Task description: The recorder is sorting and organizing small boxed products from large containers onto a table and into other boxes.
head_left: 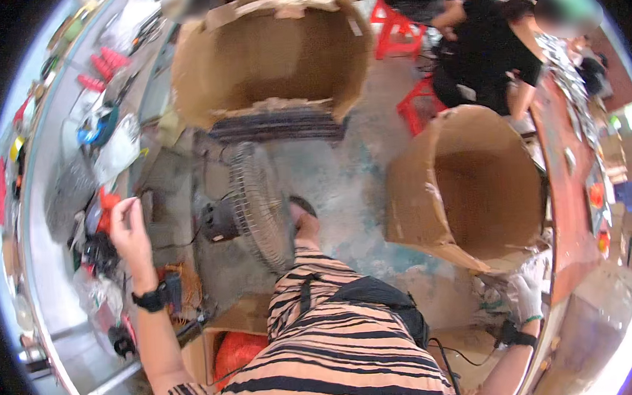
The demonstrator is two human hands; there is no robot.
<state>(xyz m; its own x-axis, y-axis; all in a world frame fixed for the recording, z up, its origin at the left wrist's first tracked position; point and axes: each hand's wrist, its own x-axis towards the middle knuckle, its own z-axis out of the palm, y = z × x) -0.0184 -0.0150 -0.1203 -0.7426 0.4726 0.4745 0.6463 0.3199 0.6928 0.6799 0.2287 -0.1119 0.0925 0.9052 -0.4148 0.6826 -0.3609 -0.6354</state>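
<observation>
My left hand (129,229) is bare and raised over the cluttered left side, its fingers loosely curled with a gap showing and nothing visible in them. Beneath it lie an orange-red item (105,210) and dark bundled things. My right hand (527,297) wears a white glove and hangs low at the right, beside the table edge and just below a large open cardboard box (411,199). Its fingers are blurred against pale, crumpled material, so whether it grips anything is unclear. Dark wristbands circle both wrists.
A floor fan (255,208) stands by my foot. Beyond it is another big open cardboard box (264,63). At upper right, people in black sit by red stools (398,29) along a reddish table (570,204). Left shelving (47,185) holds bags and tools. A carton (254,308) with red contents sits beside me.
</observation>
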